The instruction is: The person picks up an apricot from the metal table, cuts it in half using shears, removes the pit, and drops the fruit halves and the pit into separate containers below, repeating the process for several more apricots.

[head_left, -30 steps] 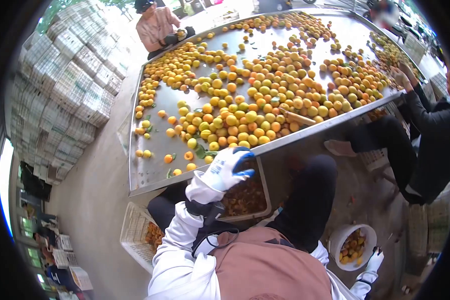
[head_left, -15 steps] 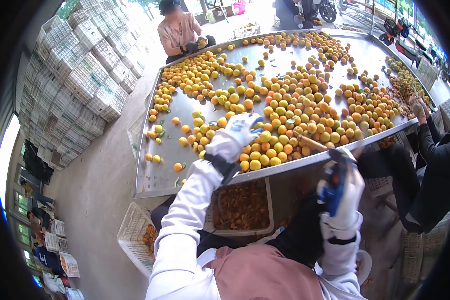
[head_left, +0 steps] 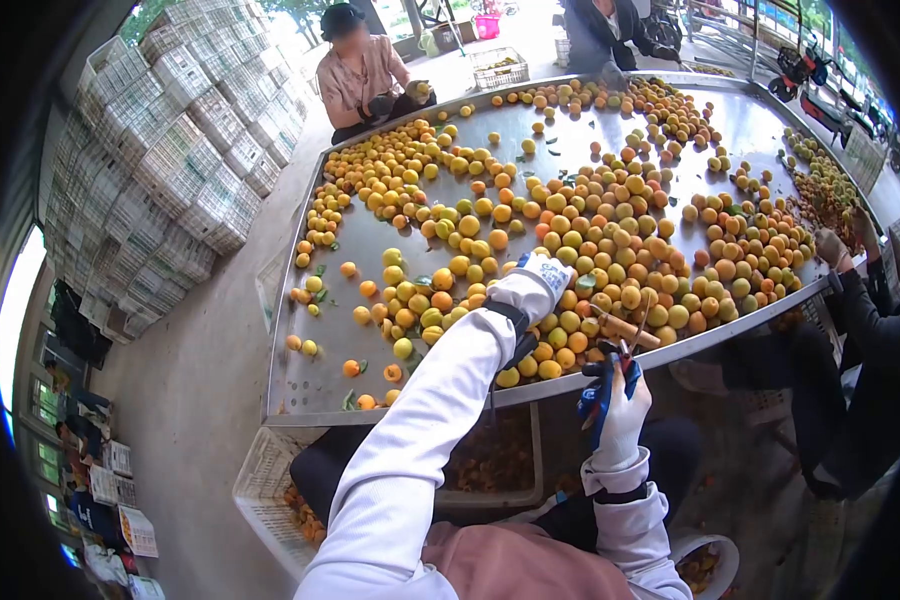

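My left hand (head_left: 548, 272), in a white glove with blue markings, reaches into a pile of round yellow-orange fruits (head_left: 450, 228) on a metal table (head_left: 310, 375). Its fingers are hidden behind the glove's back, so whether it grips a fruit cannot be told. At the table's near edge, my right hand (head_left: 615, 405), in a white glove with dark blue palm, is closed around a small pair of shears (head_left: 625, 356). Their thin blades point up and apart. Just beyond the blades, a light wooden stick (head_left: 630, 332) lies against the fruits.
Below the table sits a crate (head_left: 538, 450) with brownish-orange scraps; a white basket (head_left: 260, 480) stands left and a white bucket (head_left: 720, 560) lower right. Co-workers sit at the far left (head_left: 355, 75), far side (head_left: 610, 35) and right (head_left: 855, 270). Stacked crates (head_left: 170, 130) rise at left.
My left hand has moved right and deeper into the fruits. My right hand has shifted left and down, and its shears now show clearly. The camera view has shifted slightly.
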`<state>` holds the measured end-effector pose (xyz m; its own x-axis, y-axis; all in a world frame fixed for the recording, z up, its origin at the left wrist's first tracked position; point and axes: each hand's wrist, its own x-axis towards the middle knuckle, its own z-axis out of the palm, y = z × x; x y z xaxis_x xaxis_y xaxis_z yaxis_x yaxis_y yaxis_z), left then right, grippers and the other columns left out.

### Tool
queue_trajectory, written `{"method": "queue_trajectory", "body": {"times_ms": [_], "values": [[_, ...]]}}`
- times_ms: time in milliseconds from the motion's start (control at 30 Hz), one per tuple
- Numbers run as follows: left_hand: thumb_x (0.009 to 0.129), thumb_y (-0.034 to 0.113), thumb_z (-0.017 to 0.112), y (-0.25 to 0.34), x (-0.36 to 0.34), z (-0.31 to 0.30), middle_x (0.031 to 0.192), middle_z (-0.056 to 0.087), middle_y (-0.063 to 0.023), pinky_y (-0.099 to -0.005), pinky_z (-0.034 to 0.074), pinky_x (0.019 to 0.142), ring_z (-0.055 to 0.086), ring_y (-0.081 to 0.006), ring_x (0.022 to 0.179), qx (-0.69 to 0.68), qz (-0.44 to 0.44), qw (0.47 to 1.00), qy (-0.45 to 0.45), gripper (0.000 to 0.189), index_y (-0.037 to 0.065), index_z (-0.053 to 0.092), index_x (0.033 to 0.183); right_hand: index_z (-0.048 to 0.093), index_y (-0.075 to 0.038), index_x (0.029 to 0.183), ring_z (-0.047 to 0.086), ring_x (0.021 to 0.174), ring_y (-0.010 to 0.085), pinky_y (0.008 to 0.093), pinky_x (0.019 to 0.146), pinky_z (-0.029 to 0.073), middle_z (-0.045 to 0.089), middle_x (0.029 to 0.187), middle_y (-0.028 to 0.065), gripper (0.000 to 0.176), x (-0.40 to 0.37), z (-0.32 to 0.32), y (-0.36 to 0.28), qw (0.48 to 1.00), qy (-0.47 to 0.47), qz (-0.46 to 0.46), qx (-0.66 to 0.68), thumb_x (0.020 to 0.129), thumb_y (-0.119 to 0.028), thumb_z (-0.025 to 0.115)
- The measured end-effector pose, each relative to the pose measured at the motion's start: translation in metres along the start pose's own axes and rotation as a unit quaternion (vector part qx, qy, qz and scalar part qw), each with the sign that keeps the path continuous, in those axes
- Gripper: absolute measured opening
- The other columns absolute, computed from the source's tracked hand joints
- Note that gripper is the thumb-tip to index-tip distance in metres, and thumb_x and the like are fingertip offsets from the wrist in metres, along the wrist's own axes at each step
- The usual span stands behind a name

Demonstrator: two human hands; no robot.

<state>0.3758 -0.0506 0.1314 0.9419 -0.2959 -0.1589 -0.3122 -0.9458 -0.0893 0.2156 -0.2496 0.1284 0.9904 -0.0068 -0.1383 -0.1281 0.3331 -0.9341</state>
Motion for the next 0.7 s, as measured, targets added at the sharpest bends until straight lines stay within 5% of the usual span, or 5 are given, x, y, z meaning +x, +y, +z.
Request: {"method": "queue_trajectory", "body": {"times_ms": [267,333,500,600,700], "values": [[0.088,0.012,0.065,0.005,-0.005,0.012,0.129,0.061,-0.0184,-0.044,0.051,0.098,0.062,-0.0343,0.118,-0.105,-0.039,0.993,0.037,0.045,0.008,0.056,0.132,0.061,0.002,0.12,0.06,0.055,0.0108,0.0253,0.049,0.051,0.068,0.084,0.0076,0.027,0.001,-0.008,0.026,0.997,-0.048,-0.033,-0.06,0.105,-0.019,0.053],[0.099,0.01,0.046,0.006,-0.011,0.012,0.128,0.062,-0.0194,-0.0447,0.051,0.098,0.063,-0.0364,0.117,-0.143,-0.041,0.987,0.055,0.028,0.008,0.06,0.124,0.062,0.001,0.121,0.06,0.055,0.0109,0.0249,0.049,0.051,0.067,0.083,0.0071,0.027,0.002,-0.008,0.029,0.996,-0.056,-0.032,-0.055,0.106,-0.019,0.053],[0.082,0.008,0.069,-0.002,-0.008,0.008,0.13,0.056,-0.0229,-0.0441,0.05,0.1,0.063,-0.0389,0.113,-0.223,-0.057,0.969,0.09,0.05,0.011,0.059,0.131,0.062,0.001,0.123,0.061,0.058,0.0102,0.0244,0.051,0.05,0.065,0.082,0.0041,0.025,0.001,-0.008,0.034,0.99,-0.066,-0.081,-0.091,0.105,-0.013,0.051],[0.083,0.012,0.078,-0.022,-0.025,0.004,0.116,0.063,-0.0142,-0.0351,0.056,0.091,0.067,-0.0277,0.101,-0.423,-0.028,0.868,0.257,0.045,0.007,0.063,0.125,0.065,0.003,0.12,0.062,0.082,0.0128,0.0279,0.073,0.05,0.07,0.094,0.0064,0.023,-0.003,-0.01,0.033,0.987,-0.078,-0.096,-0.103,0.103,-0.01,0.056],[0.094,0.014,0.068,-0.013,-0.096,-0.012,0.114,0.066,-0.0105,-0.0339,0.058,0.085,0.068,-0.0193,0.09,-0.838,-0.011,0.511,0.192,0.035,0.003,0.06,0.127,0.064,0.004,0.119,0.064,0.086,0.0161,0.0299,0.077,0.051,0.07,0.096,0.0088,0.022,-0.01,-0.007,0.027,0.979,-0.11,-0.097,-0.142,0.103,-0.008,0.055]]}}
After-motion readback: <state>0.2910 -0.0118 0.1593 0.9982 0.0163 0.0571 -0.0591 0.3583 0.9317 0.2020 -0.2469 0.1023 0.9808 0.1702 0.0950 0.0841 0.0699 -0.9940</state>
